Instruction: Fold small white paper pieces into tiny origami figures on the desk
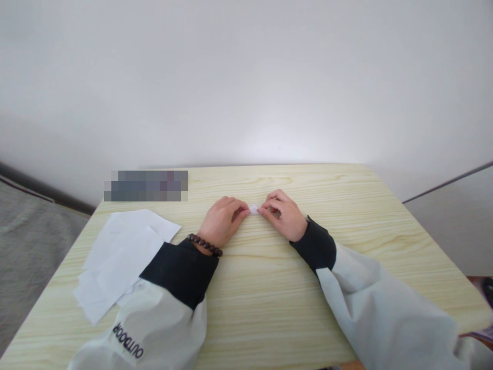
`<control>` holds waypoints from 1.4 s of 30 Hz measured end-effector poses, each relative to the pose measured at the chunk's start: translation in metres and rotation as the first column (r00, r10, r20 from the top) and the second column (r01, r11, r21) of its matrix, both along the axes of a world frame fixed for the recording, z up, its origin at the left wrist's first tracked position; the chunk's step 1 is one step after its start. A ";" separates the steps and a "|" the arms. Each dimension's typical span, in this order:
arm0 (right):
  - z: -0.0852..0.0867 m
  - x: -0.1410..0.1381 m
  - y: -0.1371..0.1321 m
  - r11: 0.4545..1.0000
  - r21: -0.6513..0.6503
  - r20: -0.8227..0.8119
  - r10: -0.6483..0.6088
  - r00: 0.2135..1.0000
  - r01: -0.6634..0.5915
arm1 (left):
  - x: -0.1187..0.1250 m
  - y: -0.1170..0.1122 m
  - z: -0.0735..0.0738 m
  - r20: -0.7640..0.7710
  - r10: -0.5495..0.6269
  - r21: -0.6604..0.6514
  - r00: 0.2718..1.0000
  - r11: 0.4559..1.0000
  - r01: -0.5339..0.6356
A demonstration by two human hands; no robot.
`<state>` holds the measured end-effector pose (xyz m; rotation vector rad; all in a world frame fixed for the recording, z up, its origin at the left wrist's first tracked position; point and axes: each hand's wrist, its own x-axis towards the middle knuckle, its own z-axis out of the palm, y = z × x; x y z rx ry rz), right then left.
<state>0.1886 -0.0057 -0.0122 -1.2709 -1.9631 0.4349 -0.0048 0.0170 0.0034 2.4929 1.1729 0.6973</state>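
A small white piece of paper (253, 209) is pinched at both sides between my hands, just above or on the wooden table (269, 308). My left hand (223, 221), with a dark bead bracelet at the wrist, is closed with thumb and forefinger on the paper's left side. From the right, my right hand (283, 215) pinches the other side, its remaining fingers curled. The fingertips hide part of the paper, and its exact folds are too small to make out.
Loose white paper sheets (119, 257) overlap at the table's left, partly under my left sleeve. Behind them lies a blurred-out dark item (146, 186). A pale wall (246, 82) stands along the table's far edge.
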 end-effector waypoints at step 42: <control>0.001 -0.006 0.000 0.996 -0.036 -0.007 -0.079 0.997 0.079 | 0.004 -0.001 -0.002 -0.002 0.018 -0.003 1.000 1.000 -0.018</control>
